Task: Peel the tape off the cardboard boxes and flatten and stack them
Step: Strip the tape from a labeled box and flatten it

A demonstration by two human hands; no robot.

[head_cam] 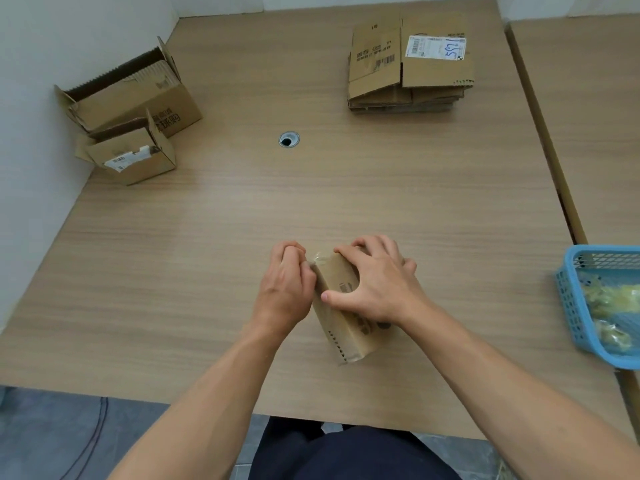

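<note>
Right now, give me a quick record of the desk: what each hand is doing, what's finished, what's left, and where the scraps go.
left hand: pinches tape at the far end of the box
right hand: grips the box on the table
done: flattened stack, far right
waiting: large open box, small open box, far left
scraps: blue basket, right edge, holding crumpled scraps

A small brown box point(341, 306) lies on the near tabletop point(311, 188) with clear tape point(320, 259) at its far end, a larger open box point(135, 95) and a smaller open box point(135, 157) stand far left, and a stack of flattened boxes point(408, 64) lies far right.
</note>
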